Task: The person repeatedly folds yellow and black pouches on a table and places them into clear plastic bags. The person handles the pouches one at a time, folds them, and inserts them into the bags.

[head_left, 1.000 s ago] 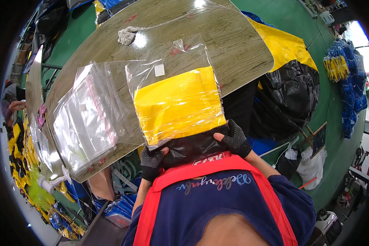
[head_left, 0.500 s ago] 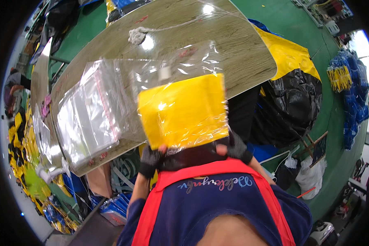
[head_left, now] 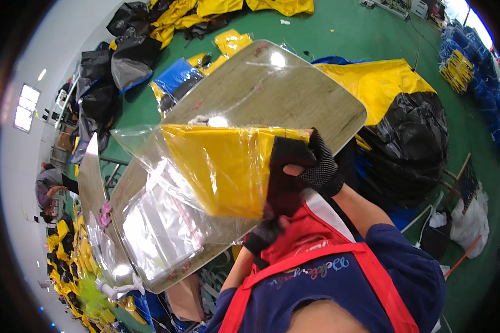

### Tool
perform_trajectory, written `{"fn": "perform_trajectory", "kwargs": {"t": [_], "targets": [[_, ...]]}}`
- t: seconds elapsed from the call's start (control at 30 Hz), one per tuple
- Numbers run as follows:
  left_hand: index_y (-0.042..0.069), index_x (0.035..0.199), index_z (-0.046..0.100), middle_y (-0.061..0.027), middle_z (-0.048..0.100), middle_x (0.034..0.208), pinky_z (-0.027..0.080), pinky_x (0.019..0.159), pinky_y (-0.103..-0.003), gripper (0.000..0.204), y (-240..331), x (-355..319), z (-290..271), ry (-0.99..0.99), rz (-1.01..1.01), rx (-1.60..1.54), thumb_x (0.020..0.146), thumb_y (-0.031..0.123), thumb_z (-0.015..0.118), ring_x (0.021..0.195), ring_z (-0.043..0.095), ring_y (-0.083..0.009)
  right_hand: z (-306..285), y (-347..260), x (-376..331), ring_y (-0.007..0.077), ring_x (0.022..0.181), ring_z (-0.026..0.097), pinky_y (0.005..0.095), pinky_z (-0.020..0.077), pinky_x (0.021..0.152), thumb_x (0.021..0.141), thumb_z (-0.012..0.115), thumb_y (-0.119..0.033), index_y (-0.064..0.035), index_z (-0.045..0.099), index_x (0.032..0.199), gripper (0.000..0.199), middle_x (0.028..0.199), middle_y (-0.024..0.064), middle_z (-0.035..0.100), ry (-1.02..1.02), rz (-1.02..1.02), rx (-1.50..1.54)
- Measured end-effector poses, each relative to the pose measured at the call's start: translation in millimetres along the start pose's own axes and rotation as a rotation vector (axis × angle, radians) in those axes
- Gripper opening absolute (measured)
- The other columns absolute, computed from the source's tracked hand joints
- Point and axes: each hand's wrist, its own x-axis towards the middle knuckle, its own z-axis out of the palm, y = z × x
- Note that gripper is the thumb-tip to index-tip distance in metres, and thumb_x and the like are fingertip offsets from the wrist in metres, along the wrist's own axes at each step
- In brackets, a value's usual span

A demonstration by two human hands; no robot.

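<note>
In front of me a folded yellow-and-black plastic sheet [head_left: 222,166] is tilted, partly inside a clear plastic bag [head_left: 141,145]. Its black end sticks out on the right. My right hand [head_left: 322,169], in a dark fingerless glove, is closed on that black end near the top corner, thumb on the near face. My left hand [head_left: 265,236], gloved likewise, is closed at the lower corner of the same bundle; most of its fingers are hidden. Below the bundle, a stack of clear bags [head_left: 155,227] lies on the wood-patterned table [head_left: 300,91].
A large yellow-and-black sheet heap [head_left: 400,127] stands beyond the table's right edge. White string [head_left: 199,120] lies on the tabletop. Blue-and-yellow bundles [head_left: 178,80] are on the green floor behind it. A person [head_left: 53,188] bends over at the far left.
The bundle has swung from lying nearly flat to a steep tilt, with its right end raised. My right hand has moved up; my view has turned, showing more floor and wall.
</note>
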Motion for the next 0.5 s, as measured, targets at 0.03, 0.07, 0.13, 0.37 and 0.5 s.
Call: {"fn": "perform_trajectory", "kwargs": {"t": [0.03,0.07,0.13,0.37,0.5], "targets": [[0.008,0.119,0.062,-0.0159,0.067,0.105,0.046,0.091,-0.040,0.040,14.7,-10.5,-19.5,-0.108,0.031,0.055,0.088,0.032,0.062,0.099,0.064,-0.0303,-8.4,2.8,9.0,0.0151,0.096,0.057,0.0308,0.0470,0.086,0.063,0.088,-0.020,-0.0044,0.052,0.111,0.062,0.103,0.0062,0.060,0.002,-0.117,-0.177],[0.009,0.101,0.070,-0.0117,0.070,0.082,0.052,0.077,-0.038,0.028,35.0,-24.4,-34.1,0.210,0.190,-0.006,0.082,0.029,0.070,0.078,0.068,-0.0267,-14.8,4.7,14.5,0.0150,0.082,0.059,0.0303,0.0494,0.076,0.063,0.088,-0.022,-0.0056,0.055,0.100,0.053,0.090,0.0057,0.061,0.027,-0.292,-0.206],[0.010,0.101,0.067,-0.0141,0.065,0.080,0.051,0.067,-0.040,0.037,53.8,-33.2,-80.8,0.684,0.233,0.412,0.074,0.033,0.077,0.074,0.064,-0.0333,-24.0,13.1,18.9,0.0187,0.076,0.061,0.0307,0.0499,0.073,0.061,0.089,-0.026,-0.0058,0.055,0.100,0.055,0.086,0.0065,0.061,-0.083,-0.381,-0.329],[0.007,0.132,0.047,-0.0121,0.061,0.098,0.045,0.079,-0.041,0.084,102.8,19.1,-178.8,0.531,0.528,0.765,0.063,0.046,0.075,0.089,0.059,-0.0310,-22.6,29.4,9.1,0.0300,0.105,0.058,0.0370,0.0461,0.092,0.063,0.087,-0.025,-0.0058,0.049,0.121,0.073,0.115,0.0172,0.055,-0.128,-0.377,-0.342],[0.008,0.117,0.058,-0.0084,0.062,0.085,0.047,0.067,-0.040,0.067,128.7,48.7,-162.0,0.590,0.709,0.766,0.062,0.041,0.075,0.075,0.061,-0.0311,-14.4,45.5,-0.5,0.0248,0.112,0.052,0.0367,0.0421,0.095,0.075,0.076,-0.021,-0.0049,0.040,0.125,0.064,0.118,0.0130,0.054,-0.195,-0.131,-0.053]]}}
